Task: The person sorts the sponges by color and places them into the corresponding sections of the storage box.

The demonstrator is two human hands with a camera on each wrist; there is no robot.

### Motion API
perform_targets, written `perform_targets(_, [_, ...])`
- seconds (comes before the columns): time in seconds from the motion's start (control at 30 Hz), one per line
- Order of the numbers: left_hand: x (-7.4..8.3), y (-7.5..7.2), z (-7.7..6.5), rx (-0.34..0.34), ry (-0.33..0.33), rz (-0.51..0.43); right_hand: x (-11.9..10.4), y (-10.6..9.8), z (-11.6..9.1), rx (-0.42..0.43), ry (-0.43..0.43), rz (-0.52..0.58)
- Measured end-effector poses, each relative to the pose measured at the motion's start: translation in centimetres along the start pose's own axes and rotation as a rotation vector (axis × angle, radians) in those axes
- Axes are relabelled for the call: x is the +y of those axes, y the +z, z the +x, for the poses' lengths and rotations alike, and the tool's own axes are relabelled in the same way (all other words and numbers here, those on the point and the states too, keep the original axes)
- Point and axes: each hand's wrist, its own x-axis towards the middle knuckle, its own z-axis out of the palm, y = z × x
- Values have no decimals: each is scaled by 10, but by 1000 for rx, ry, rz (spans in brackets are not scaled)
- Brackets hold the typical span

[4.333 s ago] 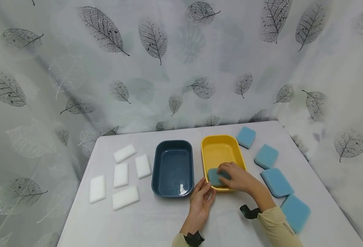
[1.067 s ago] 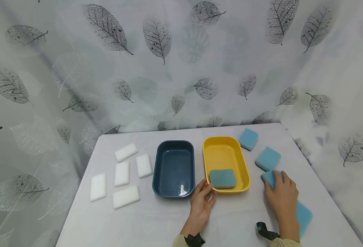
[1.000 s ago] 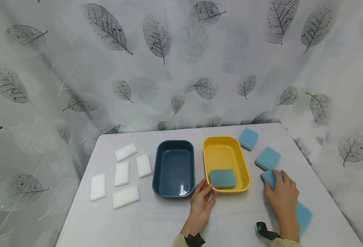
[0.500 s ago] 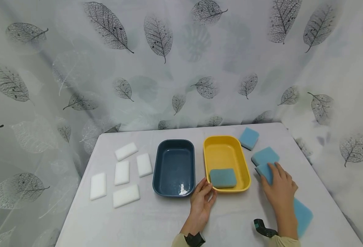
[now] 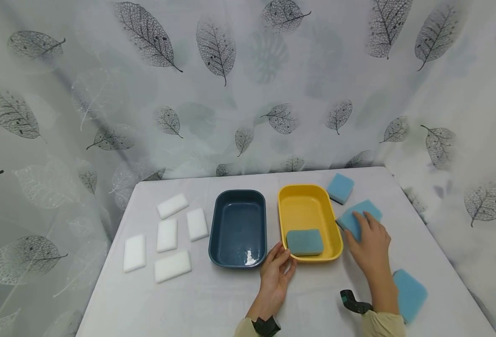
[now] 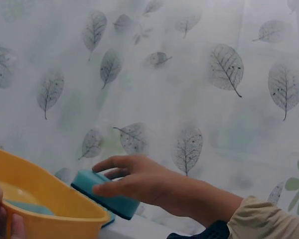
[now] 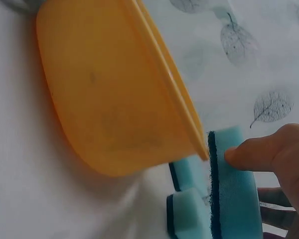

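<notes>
My right hand [image 5: 371, 245] grips a blue sponge with a dark scouring side [image 7: 234, 194], thumb on one face and fingers on the other. In the left wrist view this sponge [image 6: 120, 205] is raised behind the rim of the yellow tray [image 5: 307, 206]. Seen from the head, it is just right of that tray and overlaps another blue sponge [image 5: 369, 209]. My left hand [image 5: 274, 274] pinches the tray's near left corner. Inside the tray, one blue sponge [image 5: 304, 242] lies along the near end.
A dark blue tray [image 5: 237, 224] stands left of the yellow one. Farther left lie several white sponges [image 5: 166, 235]. More blue sponges lie at the far right corner of the tray [image 5: 340, 188] and beside my right forearm [image 5: 410, 295]. A leaf-patterned curtain [image 5: 248, 93] hangs behind the table.
A blue sponge was set down in the yellow tray. My right hand then took another from the right row and carried it left toward the tray. My left hand stays at the corner.
</notes>
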Motion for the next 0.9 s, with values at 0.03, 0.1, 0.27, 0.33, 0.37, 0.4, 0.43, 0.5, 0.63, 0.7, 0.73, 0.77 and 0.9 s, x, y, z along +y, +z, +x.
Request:
perform_targets(0.03, [0, 0, 0, 0, 2, -1, -2, 1, 1, 0, -19, 4])
perform_targets(0.1, [0, 0, 0, 1, 4, -3, -5, 3, 3, -5, -54, 12])
perform_targets(0.27, [-1, 0, 1, 4, 6, 0, -14, 8, 6, 3, -125, 7])
perform_targets(0.33, [-1, 0, 1, 1, 7, 4, -18, 10, 7, 13, -149, 6])
perform_targets(0.37, [-1, 0, 1, 0, 7, 5, -19, 10, 8, 20, -162, 6])
perform_targets(0.4, [-1, 0, 0, -1, 8, 6, -21, 11, 9, 25, -175, 6])
perform_targets(0.43, [-1, 0, 0, -2, 10, 3, -22, 12, 10, 29, -189, 4])
perform_targets(0.5, [-1, 0, 0, -3, 12, 2, -24, 14, 12, 39, -220, 5])
perform_targets(0.63, [-1, 0, 0, -8, 22, -5, -29, 19, 17, 60, -291, 20])
perform_targets(0.7, [-1, 0, 0, -7, 25, -7, -31, 21, 20, 65, -327, 26])
perform_targets(0.73, [-1, 0, 0, -8, 27, -6, -33, 23, 22, 67, -346, 26])
perform_targets(0.77, [-1, 0, 0, -4, 25, -8, -34, 24, 24, 71, -367, 21])
perform_targets(0.9, [-3, -1, 1, -11, 28, -2, -39, 29, 28, 81, -429, -6])
